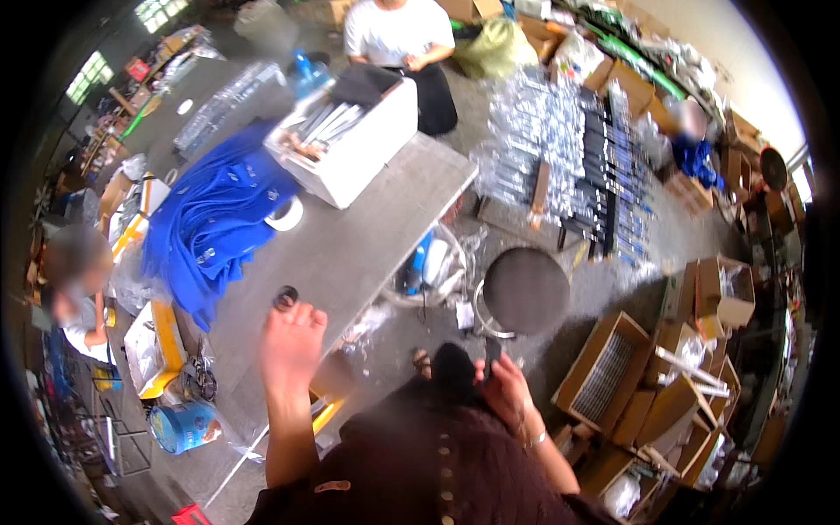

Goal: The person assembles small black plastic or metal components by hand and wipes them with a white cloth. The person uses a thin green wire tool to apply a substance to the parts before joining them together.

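My left hand [293,346] is over the near edge of the grey table [350,262], slightly blurred, its fingers stretched forward. Just beyond its fingertips is a small black ring-shaped piece [285,298]; whether they touch it I cannot tell. Low by my right side, my right hand [509,394] is closed around a small dark strip-like piece [493,353], whose kind does not show. A pile of blue cloth pieces [219,219] lies on the table, with a roll of white tape [284,214] at its edge.
A white box [372,153] of long pieces stands on the table. A round dark stool [526,291] and a lined bin [429,271] are beyond my feet. Cardboard boxes [604,367] crowd the right. Plastic-wrapped bundles [538,131] lie farther off. A person [398,35] sits beyond the table.
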### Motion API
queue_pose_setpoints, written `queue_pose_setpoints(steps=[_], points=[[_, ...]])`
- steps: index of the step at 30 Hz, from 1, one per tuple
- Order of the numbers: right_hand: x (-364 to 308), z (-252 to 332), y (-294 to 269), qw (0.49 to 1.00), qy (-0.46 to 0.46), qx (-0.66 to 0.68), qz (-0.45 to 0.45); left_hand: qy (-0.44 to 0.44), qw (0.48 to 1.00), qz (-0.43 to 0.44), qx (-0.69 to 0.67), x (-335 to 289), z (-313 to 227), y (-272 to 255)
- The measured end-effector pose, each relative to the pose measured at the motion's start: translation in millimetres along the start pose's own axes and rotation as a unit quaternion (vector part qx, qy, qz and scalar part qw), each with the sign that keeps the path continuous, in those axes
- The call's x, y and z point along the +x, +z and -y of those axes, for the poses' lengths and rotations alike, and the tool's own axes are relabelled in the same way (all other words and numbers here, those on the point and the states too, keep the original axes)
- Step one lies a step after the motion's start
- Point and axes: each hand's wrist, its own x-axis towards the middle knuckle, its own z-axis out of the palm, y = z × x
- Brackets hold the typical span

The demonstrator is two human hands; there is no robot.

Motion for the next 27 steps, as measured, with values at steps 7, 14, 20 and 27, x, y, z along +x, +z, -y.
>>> queue_pose_setpoints(steps=[7,14,20,27], points=[[101,47,47,0.99,0.064,-0.009,0.125,0.083,0.995,-0.041,-0.033,23,-3,-12],[196,119,94,0.974,0.093,-0.029,0.205,0.153,0.986,-0.057,-0.015,75,7,-7],[254,160,117,0.97,0.131,-0.012,0.206,0.166,0.984,-0.054,-0.018,137,28,32],[290,193,125,0.97,0.147,-0.026,0.191,0.163,0.984,-0.072,0.008,169,37,22]])
